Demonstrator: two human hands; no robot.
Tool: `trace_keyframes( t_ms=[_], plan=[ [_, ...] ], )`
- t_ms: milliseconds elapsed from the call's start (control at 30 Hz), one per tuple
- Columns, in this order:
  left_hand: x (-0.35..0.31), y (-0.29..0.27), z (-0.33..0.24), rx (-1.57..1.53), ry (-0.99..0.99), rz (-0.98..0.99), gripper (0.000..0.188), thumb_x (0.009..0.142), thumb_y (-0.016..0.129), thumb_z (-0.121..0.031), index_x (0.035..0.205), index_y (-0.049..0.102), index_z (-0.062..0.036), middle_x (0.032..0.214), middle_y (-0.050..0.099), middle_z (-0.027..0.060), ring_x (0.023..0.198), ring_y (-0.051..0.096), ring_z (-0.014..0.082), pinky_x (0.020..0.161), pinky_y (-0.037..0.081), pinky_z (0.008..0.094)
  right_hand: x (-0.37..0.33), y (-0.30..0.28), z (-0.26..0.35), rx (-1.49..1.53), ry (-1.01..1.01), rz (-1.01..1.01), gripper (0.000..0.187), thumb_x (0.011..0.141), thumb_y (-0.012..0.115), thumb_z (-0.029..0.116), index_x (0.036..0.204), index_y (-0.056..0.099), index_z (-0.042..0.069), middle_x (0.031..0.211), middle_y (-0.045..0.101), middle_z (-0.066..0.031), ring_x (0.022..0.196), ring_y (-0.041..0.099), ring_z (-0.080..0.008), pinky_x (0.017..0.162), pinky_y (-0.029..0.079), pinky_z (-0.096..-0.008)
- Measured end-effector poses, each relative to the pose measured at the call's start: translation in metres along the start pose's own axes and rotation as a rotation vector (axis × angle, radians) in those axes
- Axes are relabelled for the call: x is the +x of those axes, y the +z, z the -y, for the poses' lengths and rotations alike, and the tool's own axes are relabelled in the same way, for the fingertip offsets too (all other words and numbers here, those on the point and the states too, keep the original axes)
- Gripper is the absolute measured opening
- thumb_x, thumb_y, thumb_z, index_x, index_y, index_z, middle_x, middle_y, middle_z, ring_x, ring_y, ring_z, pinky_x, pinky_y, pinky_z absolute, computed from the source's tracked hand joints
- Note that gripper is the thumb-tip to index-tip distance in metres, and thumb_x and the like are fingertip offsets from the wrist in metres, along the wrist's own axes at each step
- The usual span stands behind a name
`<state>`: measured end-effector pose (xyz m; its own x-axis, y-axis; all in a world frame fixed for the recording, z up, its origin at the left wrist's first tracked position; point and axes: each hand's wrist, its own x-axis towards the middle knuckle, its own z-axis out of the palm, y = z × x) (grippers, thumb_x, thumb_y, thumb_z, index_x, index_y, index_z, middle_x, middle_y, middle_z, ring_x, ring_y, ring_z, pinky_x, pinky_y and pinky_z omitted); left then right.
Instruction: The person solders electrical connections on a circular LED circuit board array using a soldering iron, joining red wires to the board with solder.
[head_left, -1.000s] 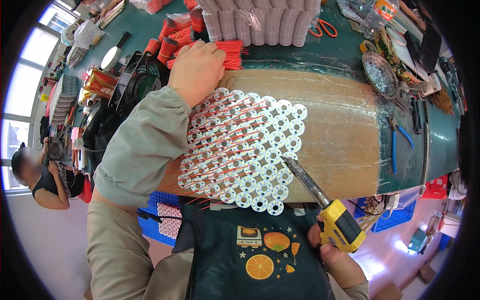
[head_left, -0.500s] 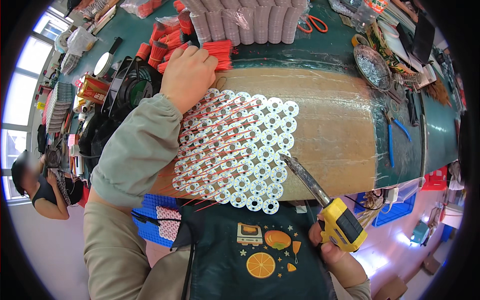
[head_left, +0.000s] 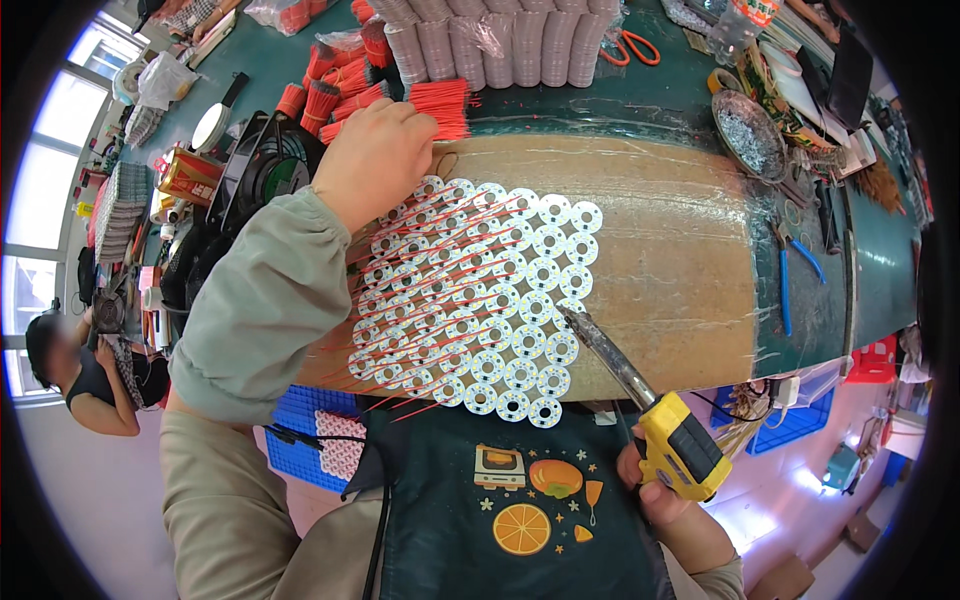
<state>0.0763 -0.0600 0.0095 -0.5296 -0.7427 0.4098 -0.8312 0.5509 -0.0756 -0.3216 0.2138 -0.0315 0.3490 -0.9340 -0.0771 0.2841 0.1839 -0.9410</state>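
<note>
My left hand is closed, knuckles up, at the near edge of a loose bunch of red wires. Its fingertips are hidden, so what they pinch cannot be made out. Under and beside that wrist lies a sheet of round white LED boards, each with a hole in its centre. Thin red wires run slantwise across most of them; the right-hand columns are bare. In my right hand is a yellow and black soldering gun. Its metal tip points up and left, at a board on the sheet's right edge.
The boards lie on a brown work board. Stacks of grey discs and orange-handled scissors stand behind. A black fan is at left. Right are a metal dish and blue-handled pliers. Another person sits far left.
My left hand has drawn slightly nearer me beside the red wires, and its forearm has shifted a little left. The soldering gun has hardly moved; its tip remains by the right-edge boards.
</note>
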Motion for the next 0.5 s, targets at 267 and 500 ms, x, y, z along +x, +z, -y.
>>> trace_keyframes(
  t_ms=[267, 500],
  plan=[
    [0.039, -0.068, -0.02, 0.542, 0.14, 0.502, 0.012, 0.084, 0.065, -0.012, 0.092, 0.072, -0.009, 0.095, 0.069, 0.006, 0.101, 0.064, 0.0246, 0.09, 0.049, 0.039, -0.014, -0.007, -0.008, -0.075, 0.077, 0.013, 0.086, 0.086, 0.08, 0.047, 0.148, 0.042, 0.001, 0.079, 0.052, -0.0013, 0.066, 0.046, -0.0128, 0.061, 0.039, -0.0276],
    [0.046, -0.054, -0.045, 0.648, 0.206, 0.707, 0.011, 0.082, 0.068, -0.015, 0.088, 0.076, -0.0119, 0.092, 0.07, 0.0037, 0.101, 0.063, 0.0222, 0.09, 0.048, 0.0386, -0.005, 0.001, -0.005, 0.066, -0.007, -0.009, 0.06, 0.088, 0.078, 0.021, 0.139, 0.052, 0.002, 0.084, 0.057, -0.0062, 0.068, 0.053, -0.016, 0.059, 0.043, -0.0295]
  ],
)
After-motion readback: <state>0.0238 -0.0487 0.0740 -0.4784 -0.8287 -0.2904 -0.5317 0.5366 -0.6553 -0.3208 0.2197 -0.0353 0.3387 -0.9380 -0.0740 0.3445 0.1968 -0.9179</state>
